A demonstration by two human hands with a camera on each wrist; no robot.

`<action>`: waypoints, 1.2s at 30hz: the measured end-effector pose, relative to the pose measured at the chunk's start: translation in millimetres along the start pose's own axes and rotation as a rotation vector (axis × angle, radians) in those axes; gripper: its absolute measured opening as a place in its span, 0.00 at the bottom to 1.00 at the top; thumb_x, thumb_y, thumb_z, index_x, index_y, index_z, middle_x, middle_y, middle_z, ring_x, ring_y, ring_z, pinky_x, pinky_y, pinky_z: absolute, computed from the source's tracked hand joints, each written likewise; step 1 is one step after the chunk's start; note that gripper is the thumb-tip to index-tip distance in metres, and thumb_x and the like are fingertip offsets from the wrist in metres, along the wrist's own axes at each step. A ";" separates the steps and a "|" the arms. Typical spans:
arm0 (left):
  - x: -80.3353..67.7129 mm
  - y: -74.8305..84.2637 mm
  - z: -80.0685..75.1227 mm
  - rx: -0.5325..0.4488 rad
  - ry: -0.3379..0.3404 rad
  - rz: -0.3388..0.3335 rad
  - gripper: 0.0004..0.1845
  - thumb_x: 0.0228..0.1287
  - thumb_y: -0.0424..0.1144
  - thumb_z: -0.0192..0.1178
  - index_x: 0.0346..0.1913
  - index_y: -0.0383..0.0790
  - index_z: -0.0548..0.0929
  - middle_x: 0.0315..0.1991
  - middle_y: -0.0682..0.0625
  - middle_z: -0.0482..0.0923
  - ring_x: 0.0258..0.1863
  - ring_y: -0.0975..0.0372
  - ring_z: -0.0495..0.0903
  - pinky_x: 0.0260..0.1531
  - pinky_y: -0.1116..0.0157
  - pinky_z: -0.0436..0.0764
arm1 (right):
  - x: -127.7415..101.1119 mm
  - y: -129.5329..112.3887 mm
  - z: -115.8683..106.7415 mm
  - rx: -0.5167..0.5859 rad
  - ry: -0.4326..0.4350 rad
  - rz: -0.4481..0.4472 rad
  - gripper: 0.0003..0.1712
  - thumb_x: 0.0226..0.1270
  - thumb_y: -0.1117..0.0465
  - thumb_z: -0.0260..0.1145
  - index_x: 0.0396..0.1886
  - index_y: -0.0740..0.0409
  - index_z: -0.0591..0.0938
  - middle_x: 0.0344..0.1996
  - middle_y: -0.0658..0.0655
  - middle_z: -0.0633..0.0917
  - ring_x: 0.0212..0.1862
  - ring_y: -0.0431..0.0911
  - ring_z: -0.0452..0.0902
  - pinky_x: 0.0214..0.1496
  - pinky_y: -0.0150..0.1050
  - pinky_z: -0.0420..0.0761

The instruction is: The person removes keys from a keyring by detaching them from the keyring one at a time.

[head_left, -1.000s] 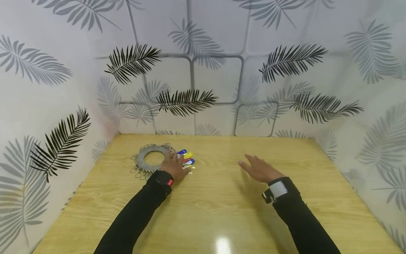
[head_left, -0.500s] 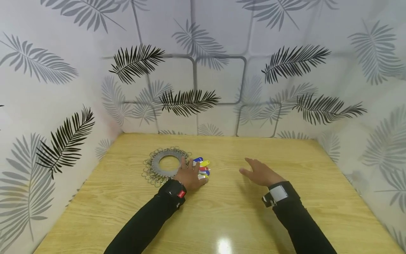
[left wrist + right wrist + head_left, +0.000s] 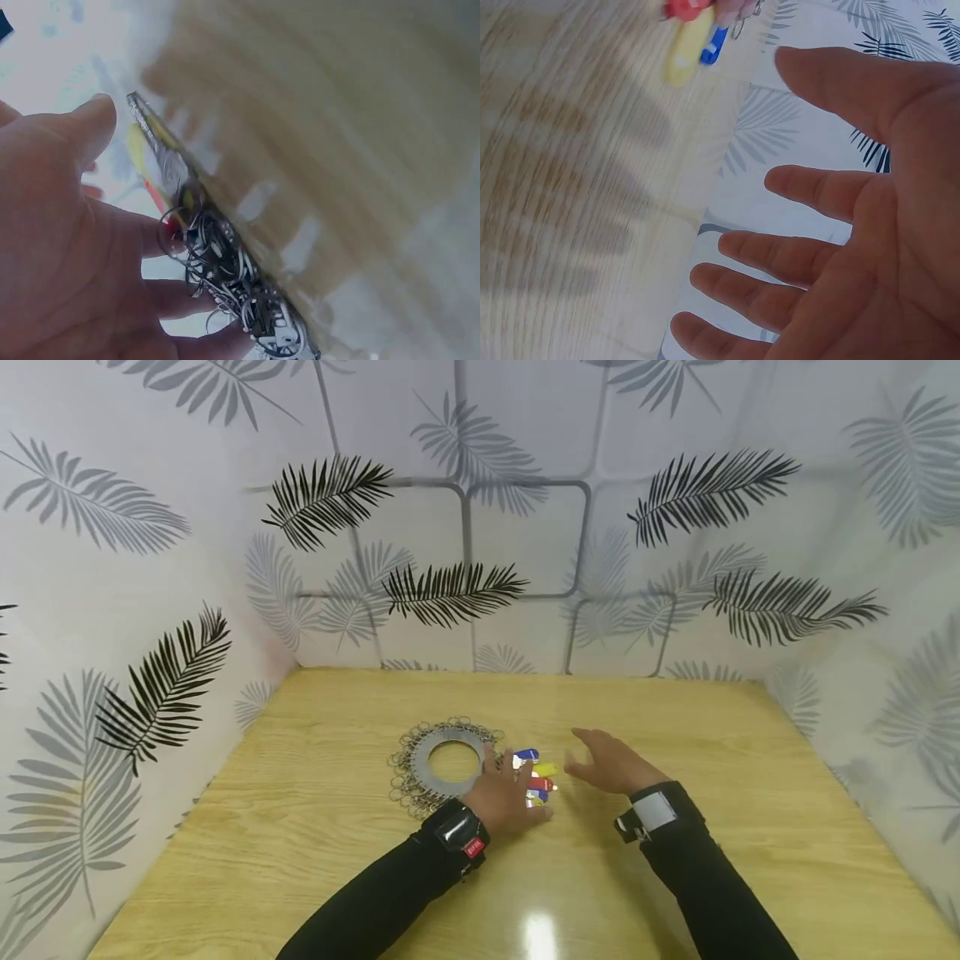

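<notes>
Table blurs in wrist views; left hand half-covers tags.

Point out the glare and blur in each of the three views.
Head view: sharp, with a white glare spot on the table near the bottom edge. Left wrist view: the wood is streaked, while the left hand and key ring disc stay clearer. Right wrist view: the wood and colored key tags are smeared.

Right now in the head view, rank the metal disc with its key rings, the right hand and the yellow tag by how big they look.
1. Metal disc with key rings, the largest.
2. Right hand, somewhat smaller, though it sits slightly nearer the camera.
3. Yellow tag, by far the smallest; the left hand beside it may hide part of it.
</notes>
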State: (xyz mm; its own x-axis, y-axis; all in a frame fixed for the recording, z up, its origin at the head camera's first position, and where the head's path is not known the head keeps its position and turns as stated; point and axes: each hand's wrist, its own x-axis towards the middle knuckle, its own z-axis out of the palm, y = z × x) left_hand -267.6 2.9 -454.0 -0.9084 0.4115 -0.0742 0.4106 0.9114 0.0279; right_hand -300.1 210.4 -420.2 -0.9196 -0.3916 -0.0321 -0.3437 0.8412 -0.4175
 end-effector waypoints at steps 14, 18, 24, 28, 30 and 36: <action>7.6 -29.8 -40.2 -0.110 -0.055 0.092 0.40 0.71 0.61 0.47 0.77 0.45 0.51 0.76 0.40 0.48 0.73 0.43 0.50 0.66 0.49 0.63 | 29.0 -16.1 12.3 -0.048 0.059 -0.125 0.29 0.62 0.62 0.69 0.61 0.69 0.74 0.58 0.69 0.76 0.62 0.64 0.70 0.64 0.56 0.67; 18.6 -53.4 -40.0 -0.042 -0.038 0.054 0.39 0.67 0.54 0.58 0.75 0.45 0.57 0.70 0.40 0.62 0.68 0.47 0.64 0.62 0.51 0.69 | 48.3 -25.7 22.6 -0.080 0.016 -0.132 0.24 0.57 0.64 0.74 0.54 0.65 0.80 0.52 0.66 0.80 0.56 0.60 0.74 0.60 0.52 0.73; 38.0 -65.8 -28.4 0.024 -0.006 0.138 0.29 0.61 0.53 0.66 0.62 0.46 0.76 0.51 0.48 0.80 0.50 0.55 0.79 0.47 0.58 0.80 | 65.7 -34.9 34.2 -0.073 -0.087 -0.068 0.17 0.52 0.61 0.77 0.44 0.54 0.86 0.48 0.59 0.79 0.51 0.55 0.73 0.51 0.53 0.78; 43.2 -66.3 -26.2 -0.014 -0.003 0.164 0.25 0.58 0.52 0.69 0.57 0.47 0.82 0.49 0.51 0.82 0.49 0.56 0.80 0.47 0.60 0.79 | 70.2 -35.1 38.5 -0.086 -0.079 -0.097 0.07 0.53 0.63 0.76 0.33 0.53 0.87 0.43 0.56 0.80 0.47 0.53 0.75 0.46 0.55 0.78; 43.9 -66.2 -26.7 -0.024 0.004 0.168 0.23 0.57 0.51 0.70 0.55 0.47 0.83 0.48 0.52 0.83 0.49 0.56 0.80 0.47 0.60 0.79 | 71.9 -32.9 38.8 -0.113 -0.067 -0.108 0.04 0.54 0.64 0.74 0.30 0.53 0.87 0.39 0.54 0.81 0.44 0.52 0.76 0.46 0.53 0.78; 46.1 -68.8 -27.3 -0.049 0.016 0.172 0.25 0.57 0.50 0.70 0.57 0.45 0.82 0.49 0.50 0.83 0.51 0.54 0.79 0.51 0.58 0.77 | 72.6 -22.0 36.6 -0.098 -0.023 -0.094 0.04 0.59 0.67 0.66 0.32 0.54 0.83 0.33 0.51 0.84 0.39 0.48 0.80 0.43 0.43 0.80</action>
State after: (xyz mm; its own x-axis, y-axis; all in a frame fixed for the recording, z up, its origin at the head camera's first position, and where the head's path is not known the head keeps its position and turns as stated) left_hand -339.9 -40.8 -432.1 -0.8265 0.5609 -0.0480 0.5559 0.8266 0.0878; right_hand -352.4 149.7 -446.5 -0.8783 -0.4777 -0.0188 -0.4458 0.8326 -0.3286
